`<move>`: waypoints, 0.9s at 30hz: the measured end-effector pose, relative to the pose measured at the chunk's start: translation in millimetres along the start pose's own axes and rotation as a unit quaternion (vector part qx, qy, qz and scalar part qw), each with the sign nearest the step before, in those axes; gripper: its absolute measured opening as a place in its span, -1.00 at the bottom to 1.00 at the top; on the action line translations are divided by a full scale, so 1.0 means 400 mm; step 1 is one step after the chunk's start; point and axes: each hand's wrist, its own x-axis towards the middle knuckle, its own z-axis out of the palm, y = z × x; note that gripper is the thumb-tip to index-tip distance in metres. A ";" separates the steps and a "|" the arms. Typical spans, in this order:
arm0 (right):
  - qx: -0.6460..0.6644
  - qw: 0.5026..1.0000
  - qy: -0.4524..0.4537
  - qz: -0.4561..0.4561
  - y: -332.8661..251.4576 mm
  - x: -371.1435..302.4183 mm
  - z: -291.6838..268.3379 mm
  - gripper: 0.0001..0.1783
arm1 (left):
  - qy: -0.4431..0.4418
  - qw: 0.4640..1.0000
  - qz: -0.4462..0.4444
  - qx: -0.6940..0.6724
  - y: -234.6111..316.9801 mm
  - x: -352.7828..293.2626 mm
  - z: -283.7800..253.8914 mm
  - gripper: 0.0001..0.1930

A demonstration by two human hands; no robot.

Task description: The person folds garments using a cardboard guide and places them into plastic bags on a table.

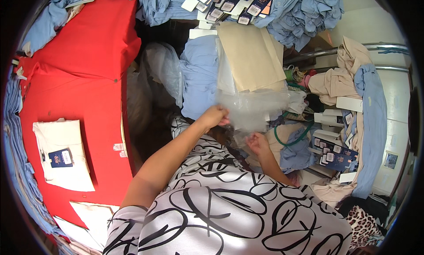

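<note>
A stack of clear plastic bags lies in front of me, its near end hanging towards my lap. My left hand is closed in a pinch at the left edge of this plastic. To the right and a little nearer, my right hand pinches a loose lower corner of a bag. Tan paper sheets cover the far part of the bags. Left of them sits a pile of light blue folded cloth.
On the left is a red-covered table bearing a folded cream garment with a dark tag. Tagged blue garments are heaped at the back. Cream and blue clothes, tags and a metal rail crowd the right side.
</note>
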 end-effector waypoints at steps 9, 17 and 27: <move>-0.159 0.986 -0.025 0.044 -0.057 -0.238 0.139 -0.90 | -0.009 0.963 0.075 0.258 0.092 -0.069 -0.028 -0.27; -0.160 0.984 -0.059 0.053 -0.086 -0.241 0.210 -0.85 | 0.081 0.932 0.085 0.342 -0.023 -0.045 -0.019 -0.09; -0.679 0.684 -0.158 -0.214 -0.180 -0.402 0.494 -0.67 | -0.031 0.996 0.030 0.080 0.094 -0.224 0.073 -0.45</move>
